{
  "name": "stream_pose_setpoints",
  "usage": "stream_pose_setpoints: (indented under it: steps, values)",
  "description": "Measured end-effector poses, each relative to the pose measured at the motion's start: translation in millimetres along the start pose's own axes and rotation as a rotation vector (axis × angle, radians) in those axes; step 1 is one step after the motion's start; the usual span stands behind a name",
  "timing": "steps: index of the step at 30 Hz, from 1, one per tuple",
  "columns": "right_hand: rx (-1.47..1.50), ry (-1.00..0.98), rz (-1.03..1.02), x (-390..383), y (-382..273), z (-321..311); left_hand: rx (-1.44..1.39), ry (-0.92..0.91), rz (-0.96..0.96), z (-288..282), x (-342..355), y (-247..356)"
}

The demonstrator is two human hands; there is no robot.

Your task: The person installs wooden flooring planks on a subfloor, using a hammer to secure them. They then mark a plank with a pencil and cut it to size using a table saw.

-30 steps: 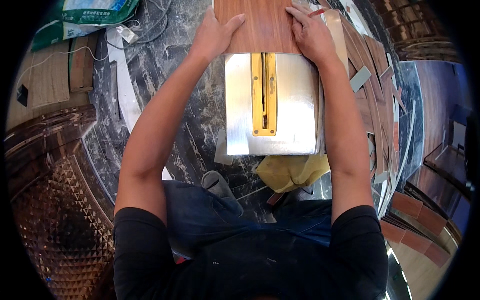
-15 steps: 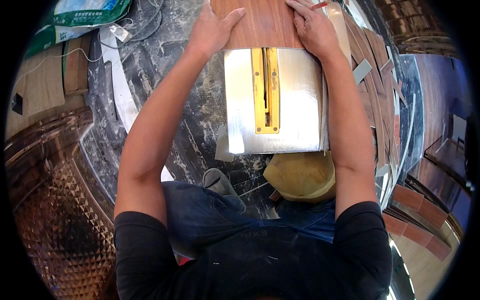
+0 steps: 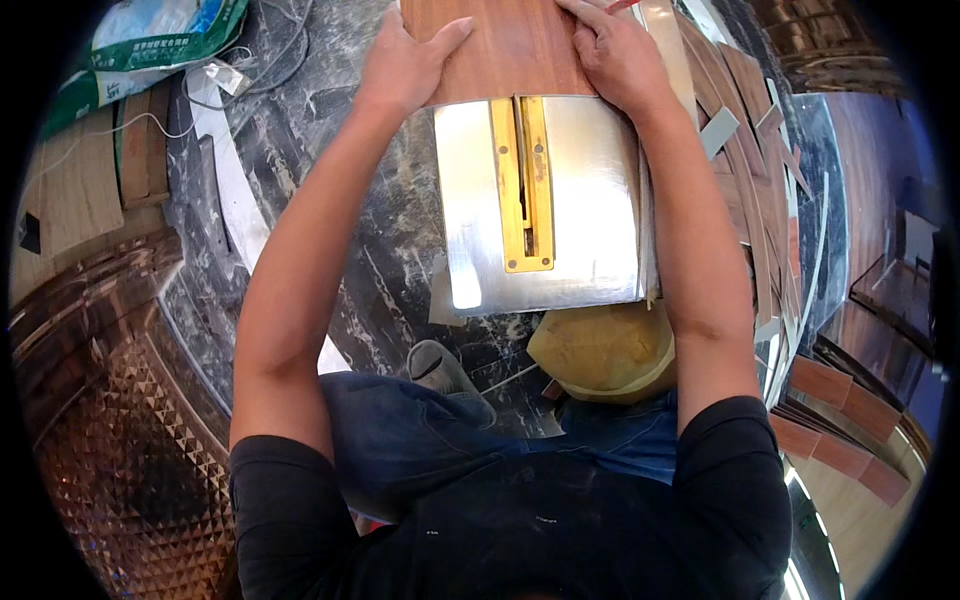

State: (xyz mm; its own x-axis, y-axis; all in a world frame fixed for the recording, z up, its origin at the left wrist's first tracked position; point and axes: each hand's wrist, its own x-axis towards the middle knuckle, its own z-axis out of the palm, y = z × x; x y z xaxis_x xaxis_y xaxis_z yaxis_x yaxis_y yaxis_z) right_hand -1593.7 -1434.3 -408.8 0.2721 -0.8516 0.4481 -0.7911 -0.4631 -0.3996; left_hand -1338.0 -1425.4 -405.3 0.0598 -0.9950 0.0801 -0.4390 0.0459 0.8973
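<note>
A reddish-brown wood-grain board [image 3: 510, 55] lies flat over the far part of a small table saw's shiny metal top [image 3: 592, 200]. A yellow slotted insert [image 3: 514, 215] is set in that top, its slot running toward the board's near edge. My left hand [image 3: 410, 60] grips the board's left side, thumb stretched over its face. On the opposite side, my right hand [image 3: 615, 55] is closed against the right edge. Something thin and red [image 3: 622, 5] shows by the right fingers; its kind is unclear. The upper picture edge cuts off the board's far end and some fingertips.
Long wood strips and offcuts [image 3: 745, 150] lie heaped to the right. A yellowish rounded object [image 3: 605, 350] sits under the saw's near edge, by my legs. Far left are a green-and-white bag [image 3: 165, 40] and grey cable [image 3: 290, 60]. Short reddish boards [image 3: 840, 455] lie lower right.
The whole view has shifted slightly left. Both hands keep their hold, and the board stays in nearly the same place on the saw top.
</note>
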Motion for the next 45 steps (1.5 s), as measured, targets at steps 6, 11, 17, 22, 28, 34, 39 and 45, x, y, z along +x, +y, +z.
stream_pose_setpoints:
  steps: [6,11,17,22,28,34,39,45]
  values:
    - [0.01,0.037,0.017,-2.4,-1.4,2.9,0.075,-0.008,0.004,-2.0,1.7,1.5]
    - [0.05,0.013,0.027,0.2,-9.6,-1.4,0.058,-0.043,-0.012,-4.5,5.3,1.1]
    - [-0.021,-0.049,0.209,-4.7,-16.4,1.4,0.035,-0.087,-0.006,-6.3,9.0,-2.0]
    - [0.0,0.025,0.155,-5.3,-14.0,6.3,0.025,-0.091,0.024,-4.5,12.1,-5.0]
    - [-0.024,-0.011,0.132,-3.1,-18.2,3.8,-0.058,-0.153,0.043,-8.4,21.1,-17.9]
    - [0.008,0.025,0.163,-7.2,-17.7,10.3,0.01,-0.149,0.118,-11.8,16.5,-7.8]
    - [-0.005,0.073,0.104,-7.7,-15.5,11.3,0.011,-0.123,0.122,-12.3,12.7,-3.9]
    - [0.016,0.048,0.089,-6.8,-16.9,7.7,0.166,-0.028,0.114,-12.5,10.4,-4.3]
